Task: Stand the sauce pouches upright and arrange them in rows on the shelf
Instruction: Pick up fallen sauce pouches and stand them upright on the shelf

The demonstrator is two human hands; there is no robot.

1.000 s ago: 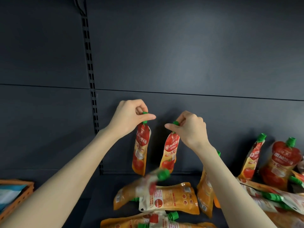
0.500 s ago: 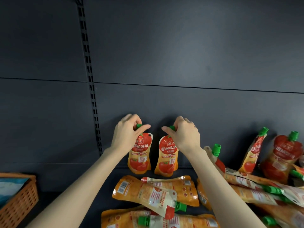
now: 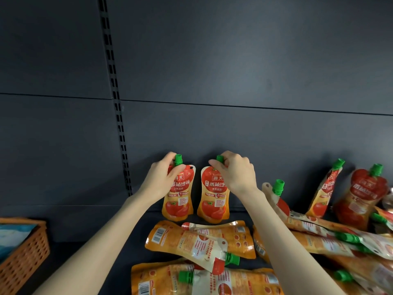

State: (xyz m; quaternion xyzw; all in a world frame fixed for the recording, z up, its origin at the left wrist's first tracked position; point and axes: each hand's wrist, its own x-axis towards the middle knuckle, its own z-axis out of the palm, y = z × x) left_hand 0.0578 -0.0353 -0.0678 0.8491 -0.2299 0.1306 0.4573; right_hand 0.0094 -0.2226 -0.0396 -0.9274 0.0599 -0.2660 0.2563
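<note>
Head view: left hand (image 3: 161,179) pinches the green-capped, orange-red left sauce pouch (image 3: 179,199) at its spout. Right hand (image 3: 236,173) pinches the matching right sauce pouch (image 3: 213,201). Both stand upright at the back of the dark shelf (image 3: 63,258). Step: starting the row. Next, likely: gentle release, then the flat-lying pouches (image 3: 202,241).

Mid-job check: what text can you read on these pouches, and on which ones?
"海天": top of left standing pouch and right standing pouch.
"番茄沙司": below it on both, partly hidden.
Smaller print, lying pouch barcode digits, far-right pouch label: too blurred to read.
</note>
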